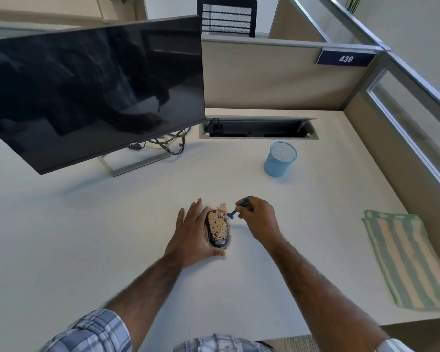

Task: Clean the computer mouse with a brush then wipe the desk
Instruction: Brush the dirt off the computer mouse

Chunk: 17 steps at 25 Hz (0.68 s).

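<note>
Mouse (218, 231): mid-counter (87, 237), toward near edge, top caked in tan crumbs (217, 226).
Left hand (192, 232): grip loose, fingers flat along mouse's left flank.
Right hand (258, 219): grip clamped on blue brush (233, 212), bristles at mouse's far right shoulder.
Risks: hard flick scatters crumbs across counter; loose brace lets mouse skid.
Striped cloth (401, 257): right edge, untouched.

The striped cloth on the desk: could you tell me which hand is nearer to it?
Right. The right hand holds the brush beside the mouse, toward the striped cloth; the left hand rests on the mouse's far side.
</note>
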{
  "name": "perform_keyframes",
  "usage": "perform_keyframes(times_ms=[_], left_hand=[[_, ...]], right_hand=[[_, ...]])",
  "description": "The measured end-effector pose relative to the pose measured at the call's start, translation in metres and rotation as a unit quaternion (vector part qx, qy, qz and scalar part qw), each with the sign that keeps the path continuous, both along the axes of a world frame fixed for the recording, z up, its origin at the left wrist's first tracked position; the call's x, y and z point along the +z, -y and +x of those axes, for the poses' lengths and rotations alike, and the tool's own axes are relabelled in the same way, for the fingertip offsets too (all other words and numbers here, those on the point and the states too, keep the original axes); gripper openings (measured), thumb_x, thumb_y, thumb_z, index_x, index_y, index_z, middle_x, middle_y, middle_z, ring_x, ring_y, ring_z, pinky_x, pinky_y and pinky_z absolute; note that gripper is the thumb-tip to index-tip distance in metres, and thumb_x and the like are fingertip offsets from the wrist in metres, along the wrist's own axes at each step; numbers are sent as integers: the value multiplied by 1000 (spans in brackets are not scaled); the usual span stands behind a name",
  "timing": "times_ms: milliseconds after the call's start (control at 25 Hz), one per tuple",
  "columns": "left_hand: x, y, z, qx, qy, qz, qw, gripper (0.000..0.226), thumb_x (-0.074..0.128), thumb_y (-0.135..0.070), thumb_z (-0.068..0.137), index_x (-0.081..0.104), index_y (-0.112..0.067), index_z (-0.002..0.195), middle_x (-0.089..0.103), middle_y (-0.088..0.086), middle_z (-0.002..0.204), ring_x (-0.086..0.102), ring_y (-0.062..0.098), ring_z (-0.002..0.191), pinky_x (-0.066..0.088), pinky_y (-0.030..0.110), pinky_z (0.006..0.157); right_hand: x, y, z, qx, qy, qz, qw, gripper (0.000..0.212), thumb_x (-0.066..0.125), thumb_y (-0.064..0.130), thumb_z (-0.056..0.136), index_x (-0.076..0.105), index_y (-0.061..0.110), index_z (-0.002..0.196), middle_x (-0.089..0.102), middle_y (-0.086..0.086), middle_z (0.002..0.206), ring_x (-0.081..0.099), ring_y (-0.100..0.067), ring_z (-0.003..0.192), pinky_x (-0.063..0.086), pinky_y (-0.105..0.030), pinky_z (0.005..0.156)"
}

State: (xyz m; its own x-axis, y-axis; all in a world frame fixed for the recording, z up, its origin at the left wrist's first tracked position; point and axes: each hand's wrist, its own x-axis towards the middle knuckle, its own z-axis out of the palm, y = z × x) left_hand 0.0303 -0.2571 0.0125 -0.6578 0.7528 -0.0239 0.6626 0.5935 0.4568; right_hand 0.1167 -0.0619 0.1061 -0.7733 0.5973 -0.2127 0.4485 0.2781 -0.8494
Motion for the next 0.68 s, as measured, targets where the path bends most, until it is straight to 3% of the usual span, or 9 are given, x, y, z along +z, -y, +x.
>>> perform_keyframes(times_ms=[400, 680], left_hand=[[2, 1, -2, -1, 22, 3, 1000, 136, 58, -98, 57, 19, -19, 160, -7, 3, 172, -13, 18, 158, -9, 46, 127], [-1, 1, -3, -3, 19, 8, 1000, 130, 54, -98, 60, 21, -22, 159, -6, 3, 172, -12, 19, 158, -7, 47, 128]], right_hand=[[-4, 0, -4, 15, 4, 33, 999, 13, 68, 6, 89, 72, 18, 92, 76, 1, 87, 72, -16, 83, 59, -37, 81], [-4, 5, -8, 46, -8, 65, 997, 14, 66, 7, 89, 73, 19, 94, 75, 8, 86, 69, -6, 81, 56, -27, 75]])
